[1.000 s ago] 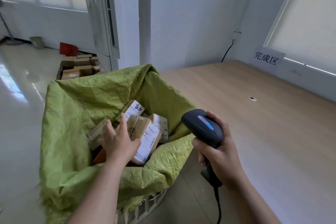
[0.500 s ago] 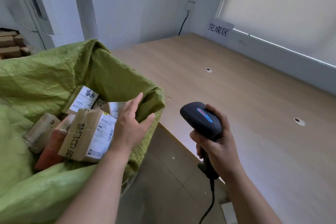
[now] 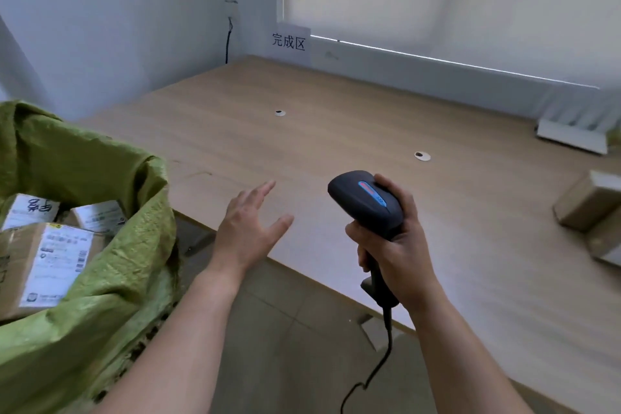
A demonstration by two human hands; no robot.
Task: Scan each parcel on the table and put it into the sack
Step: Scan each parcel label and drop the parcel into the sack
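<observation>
Wooden table [image 3: 336, 131], right hand [image 3: 400, 245] gripping upright scanner [image 3: 368, 208], head aimed left

The sack [image 3: 111, 279] is coarse woven plastic cloth, crinkled, faintly shiny. Parcels inside [image 3: 40, 265] are brown cardboard with white paper labels. The desk [image 3: 336, 131] is pale wood-grain laminate — smooth, matt. The scanner [image 3: 366, 205] is black matt plastic — floor tiles [image 3: 285, 329] look smooth.

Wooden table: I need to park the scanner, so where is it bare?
The light wooden table is bare between the green woven sack, the white paper sign and the two grommets. Brown cardboard parcels crowd its right edge.
</observation>
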